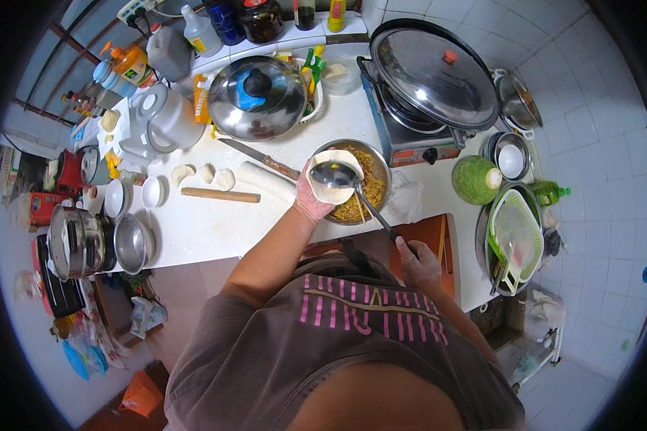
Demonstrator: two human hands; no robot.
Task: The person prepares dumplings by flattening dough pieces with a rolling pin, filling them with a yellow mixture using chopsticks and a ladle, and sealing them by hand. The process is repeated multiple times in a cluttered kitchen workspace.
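A round, flat dough wrapper lies in my floury left hand, over the left rim of a metal bowl of chopped filling. My right hand grips the dark handle of a metal ladle, whose bowl rests over the wrapper. Chopsticks stand in the filling. Left of the bowl are a kitchen knife, a long roll of pale dough, a wooden rolling pin and several small dough pieces.
A gas stove carries a large lidded wok. A lidded pan stands at the back. To the right are a green melon and a basin with a green-white basket; to the left, white bowls and a metal bowl.
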